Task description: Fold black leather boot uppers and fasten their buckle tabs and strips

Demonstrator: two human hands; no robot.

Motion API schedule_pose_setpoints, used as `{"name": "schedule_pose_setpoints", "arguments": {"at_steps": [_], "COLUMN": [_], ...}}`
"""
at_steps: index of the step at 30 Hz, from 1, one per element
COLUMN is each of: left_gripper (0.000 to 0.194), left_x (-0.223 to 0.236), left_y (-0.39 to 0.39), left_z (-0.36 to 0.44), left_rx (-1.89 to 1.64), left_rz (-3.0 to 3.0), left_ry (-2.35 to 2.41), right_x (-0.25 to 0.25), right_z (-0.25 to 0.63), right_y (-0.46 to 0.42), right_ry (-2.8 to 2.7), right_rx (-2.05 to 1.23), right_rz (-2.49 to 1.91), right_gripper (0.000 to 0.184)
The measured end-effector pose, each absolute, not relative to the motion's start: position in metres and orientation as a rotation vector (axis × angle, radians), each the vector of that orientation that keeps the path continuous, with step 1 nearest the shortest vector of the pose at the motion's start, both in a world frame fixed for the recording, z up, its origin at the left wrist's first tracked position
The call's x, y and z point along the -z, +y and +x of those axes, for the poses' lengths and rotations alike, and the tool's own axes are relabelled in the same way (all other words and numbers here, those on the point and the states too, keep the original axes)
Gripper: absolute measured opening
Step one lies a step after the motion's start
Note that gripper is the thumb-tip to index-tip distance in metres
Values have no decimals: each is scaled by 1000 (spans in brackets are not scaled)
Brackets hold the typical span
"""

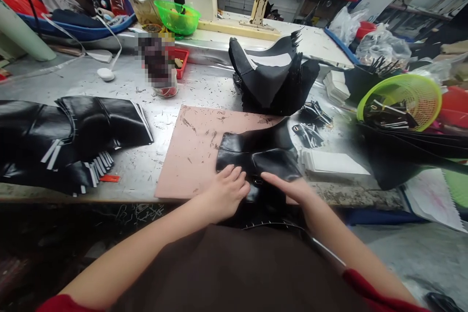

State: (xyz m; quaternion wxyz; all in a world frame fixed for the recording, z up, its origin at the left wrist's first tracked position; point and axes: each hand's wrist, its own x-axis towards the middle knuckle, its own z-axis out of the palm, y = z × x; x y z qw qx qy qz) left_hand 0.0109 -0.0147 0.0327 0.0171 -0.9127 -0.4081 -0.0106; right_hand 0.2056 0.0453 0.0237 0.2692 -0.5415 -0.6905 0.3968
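We note black leather boot upper point(258, 153) flat on pink cutting mat point(193, 151), bench near edge. Left hand point(227, 191) at 7 o'clock, fingers together, pressing. Right hand point(288, 186) at 5 o'clock, flat, pressing. Stacked uppers point(272, 75) at 12 o'clock.

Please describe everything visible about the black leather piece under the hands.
The black leather piece looks glossy and smooth, like shiny leather. It lies flat, folded, on the pink mat at the table's near edge. The left hand and the right hand both press on its near part, palms down.
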Motion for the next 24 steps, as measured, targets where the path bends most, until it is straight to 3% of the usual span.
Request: {"name": "schedule_pose_setpoints", "arguments": {"at_steps": [4,18,24], "left_gripper": [30,29,32], "left_x": [-33,-30,-35], "left_y": [-11,-8,1], "left_z": [15,28,38], "left_rx": [64,52,-4], "left_rz": [-2898,-2859,-2891], "left_ry": [-1301,-1252,-1175], "right_x": [-28,-7,-11], "right_z": [220,221,217], "right_y": [56,63,62], "right_ry": [-1611,-1805,-1892], "right_rx": [-1316,-960,-855], "right_rz": [-1596,-1544,-1577], "right_gripper": [35,24,28]}}
